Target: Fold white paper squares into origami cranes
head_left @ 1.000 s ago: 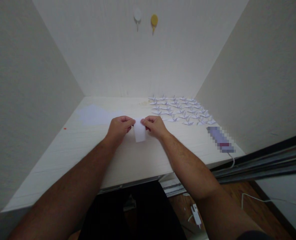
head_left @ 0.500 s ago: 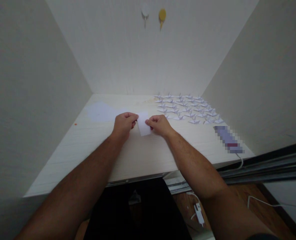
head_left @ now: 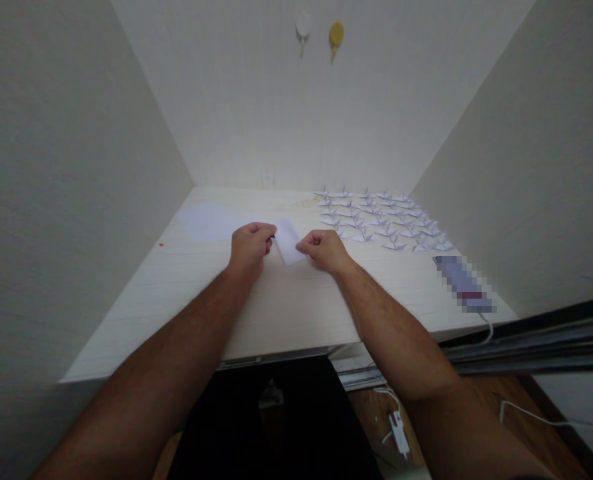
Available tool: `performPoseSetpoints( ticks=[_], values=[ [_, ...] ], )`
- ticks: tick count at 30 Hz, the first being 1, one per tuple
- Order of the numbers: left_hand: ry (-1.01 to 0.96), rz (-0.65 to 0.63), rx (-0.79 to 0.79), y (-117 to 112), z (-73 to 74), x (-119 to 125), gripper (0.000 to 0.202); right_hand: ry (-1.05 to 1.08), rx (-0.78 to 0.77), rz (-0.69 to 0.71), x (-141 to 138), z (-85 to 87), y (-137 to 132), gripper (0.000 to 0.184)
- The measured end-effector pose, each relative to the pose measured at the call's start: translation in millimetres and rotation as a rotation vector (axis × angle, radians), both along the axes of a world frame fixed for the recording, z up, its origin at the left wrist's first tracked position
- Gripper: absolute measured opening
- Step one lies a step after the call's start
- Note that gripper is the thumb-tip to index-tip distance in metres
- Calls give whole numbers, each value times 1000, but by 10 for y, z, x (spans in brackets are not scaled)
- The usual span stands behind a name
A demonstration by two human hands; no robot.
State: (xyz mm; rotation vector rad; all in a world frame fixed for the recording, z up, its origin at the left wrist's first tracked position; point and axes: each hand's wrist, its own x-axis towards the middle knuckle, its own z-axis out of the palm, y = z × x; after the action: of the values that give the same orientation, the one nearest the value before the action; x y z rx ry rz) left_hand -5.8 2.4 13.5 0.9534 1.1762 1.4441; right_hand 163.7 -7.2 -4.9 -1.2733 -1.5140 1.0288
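A small white sheet of paper point(head_left: 289, 243) is held up above the white table, tilted, between my two hands. My left hand point(head_left: 251, 247) pinches its left edge between thumb and fingers; a small dark thing shows at those fingertips, too small to name. On the other side my right hand point(head_left: 323, 248) grips the lower right edge with thumb and forefinger. To the right stand several folded white paper cranes point(head_left: 386, 217) in rows. Loose white paper sheets point(head_left: 209, 222) lie at the left, behind my left hand.
The white table point(head_left: 176, 313) meets walls at the back and sides. A phone-like device point(head_left: 463, 283), blurred out, lies at the right with a white cable point(head_left: 489, 327). A small orange bit point(head_left: 161, 245) sits near the left edge. Two hooks point(head_left: 336, 33) are on the back wall.
The paper has turned, its lower end swinging to the right along with my right hand. My left hand keeps its pinch. The whole view has shifted slightly.
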Motion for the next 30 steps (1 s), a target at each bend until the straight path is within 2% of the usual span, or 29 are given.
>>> performPoseSetpoints(
  ticks=[6,9,14,20,26,30],
  values=[
    [-21,17,18,20,-26,2,13,28,-9,31,-9,11,-6,25],
    [-41,39,30,37,-42,-5,13,2,-28,78,-13,27,-21,22],
    [-57,56,49,44,-44,-7,14,-48,-42,76,-19,76,-55,22],
    [-103,17,52,26,-28,18,18,-199,73,87,1,57,-50,32],
    [-1,6,68,37,-29,-16,13,-170,57,57,44,24,-26,33],
    [140,-54,169,7,28,-53,33,-182,31,126,45,51,-58,31]
  ],
)
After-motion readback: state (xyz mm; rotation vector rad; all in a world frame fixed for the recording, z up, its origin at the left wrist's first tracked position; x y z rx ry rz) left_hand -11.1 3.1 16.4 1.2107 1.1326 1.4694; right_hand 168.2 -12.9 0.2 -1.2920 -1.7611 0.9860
